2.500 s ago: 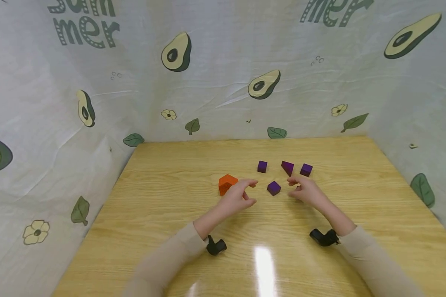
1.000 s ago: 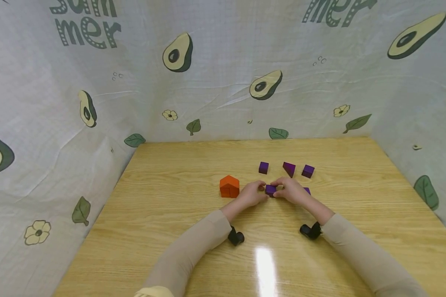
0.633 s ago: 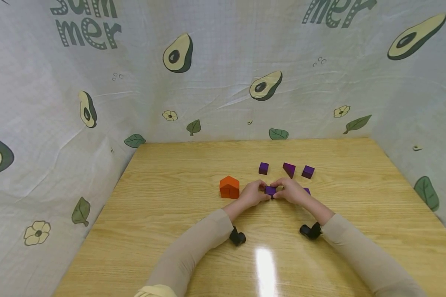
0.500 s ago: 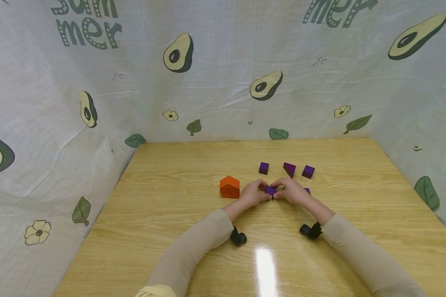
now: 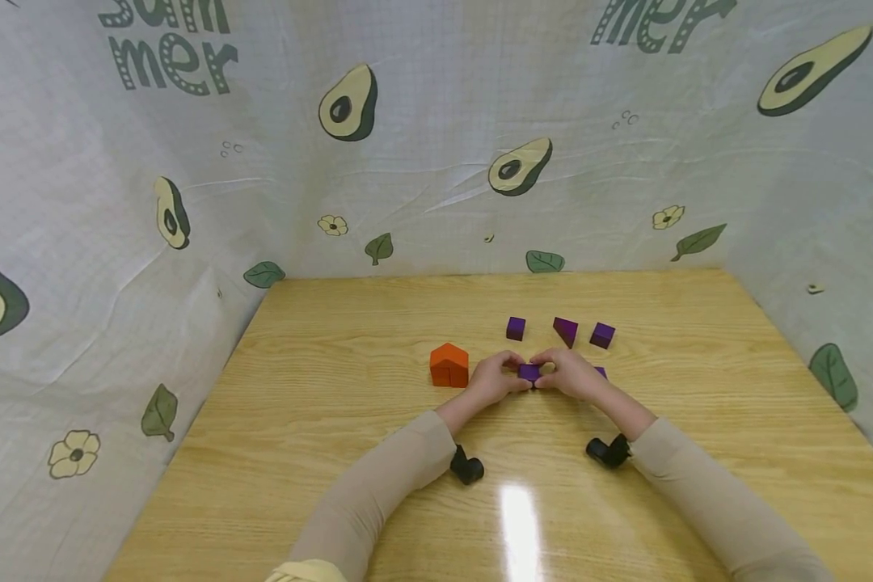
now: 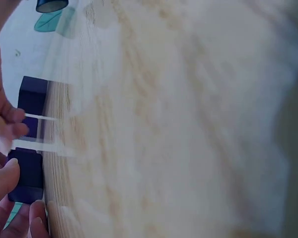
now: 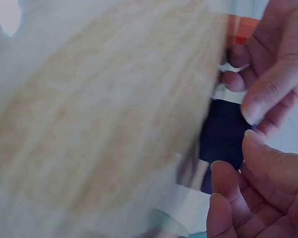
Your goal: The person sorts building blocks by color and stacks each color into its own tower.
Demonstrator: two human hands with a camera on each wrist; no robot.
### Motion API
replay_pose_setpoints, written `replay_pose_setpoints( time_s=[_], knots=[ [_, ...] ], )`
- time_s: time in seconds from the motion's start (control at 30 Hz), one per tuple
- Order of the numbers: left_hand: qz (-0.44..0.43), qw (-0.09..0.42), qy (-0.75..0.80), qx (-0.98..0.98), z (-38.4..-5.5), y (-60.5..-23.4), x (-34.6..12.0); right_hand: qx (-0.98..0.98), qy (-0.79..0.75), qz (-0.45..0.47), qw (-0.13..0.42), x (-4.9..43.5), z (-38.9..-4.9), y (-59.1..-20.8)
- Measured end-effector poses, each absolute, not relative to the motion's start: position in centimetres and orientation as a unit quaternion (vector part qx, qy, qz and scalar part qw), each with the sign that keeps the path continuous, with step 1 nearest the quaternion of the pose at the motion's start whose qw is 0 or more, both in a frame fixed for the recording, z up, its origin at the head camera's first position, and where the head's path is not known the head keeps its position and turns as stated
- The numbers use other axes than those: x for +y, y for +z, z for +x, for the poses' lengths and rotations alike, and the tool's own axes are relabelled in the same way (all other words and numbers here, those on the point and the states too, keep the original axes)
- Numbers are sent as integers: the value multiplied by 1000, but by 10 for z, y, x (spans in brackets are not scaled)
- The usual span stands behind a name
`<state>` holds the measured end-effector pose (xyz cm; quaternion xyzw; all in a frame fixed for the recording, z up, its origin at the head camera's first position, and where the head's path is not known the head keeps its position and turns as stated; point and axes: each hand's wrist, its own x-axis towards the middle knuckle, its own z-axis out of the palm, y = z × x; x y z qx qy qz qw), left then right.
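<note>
A small purple block (image 5: 529,373) stands on the wooden table between my two hands. My left hand (image 5: 491,380) pinches it from the left, thumb in front and fingers behind. From the right, my right hand (image 5: 569,374) holds the same block with thumb and fingertips. In the left wrist view the dark block (image 6: 28,176) sits under the left thumb. The right wrist view has both thumbs at the edge of the block (image 7: 223,134). Another purple block (image 5: 600,373) shows partly behind the right hand.
To the left stands an orange house-shaped stack of blocks (image 5: 449,366). Behind the hands lie a purple cube (image 5: 516,328), a purple wedge (image 5: 566,331) and another purple block (image 5: 602,335). Printed cloth (image 5: 422,186) encloses the wooden table (image 5: 335,323).
From apart, both hands came together on the purple block, which has turned and shifted slightly left. Over the last half second hands and blocks stay nearly still.
</note>
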<state>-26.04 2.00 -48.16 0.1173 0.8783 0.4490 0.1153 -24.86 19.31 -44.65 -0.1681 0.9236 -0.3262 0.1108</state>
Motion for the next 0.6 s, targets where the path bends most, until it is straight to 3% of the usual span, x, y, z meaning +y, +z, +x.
replay_pose_setpoints(
  time_s=[0.33,0.6],
  knots=[
    [114,117,461,872,-261,-482,18,948,-269,-156,71,224,-241,-416],
    [114,123,471,866,-261,-482,19,943,-238,-206,106,263,-232,-417]
  ],
)
